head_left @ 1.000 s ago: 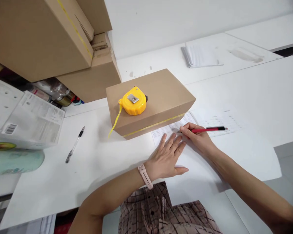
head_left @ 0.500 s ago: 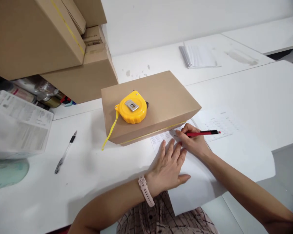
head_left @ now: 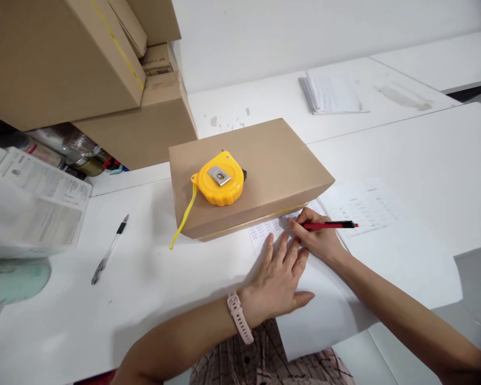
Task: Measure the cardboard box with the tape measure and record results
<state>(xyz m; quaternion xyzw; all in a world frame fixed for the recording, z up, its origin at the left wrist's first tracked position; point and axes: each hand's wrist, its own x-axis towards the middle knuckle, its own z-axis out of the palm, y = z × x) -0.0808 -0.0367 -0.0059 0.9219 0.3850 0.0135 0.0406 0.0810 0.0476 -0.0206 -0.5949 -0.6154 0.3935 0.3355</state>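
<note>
My right hand (head_left: pixel 318 238) is closed around a red and black pen (head_left: pixel 331 225), its tip at a sheet of paper (head_left: pixel 316 315) with rows of writing. Spread flat on that sheet, my left hand (head_left: pixel 274 278) holds nothing and lies just left of the right one. A brown cardboard box (head_left: pixel 276 166) stands beyond my hands and covers the sheet's far part. On top of the box rests a yellow tape measure (head_left: pixel 221 179) with a yellow strap. To the right, a second printed sheet (head_left: pixel 401 251) lies on the table.
A clear pen with a black grip (head_left: pixel 110 248) lies on the white table (head_left: pixel 144 321) at left. Large cardboard boxes (head_left: pixel 132 133) are stacked at the back left, near a printed white package (head_left: pixel 44 198). A stack of papers (head_left: pixel 334 93) lies at the back.
The view has shifted slightly, so the objects sit a little further right and lower. The pen's back end has tipped a little; both hands stay in nearly the same place.
</note>
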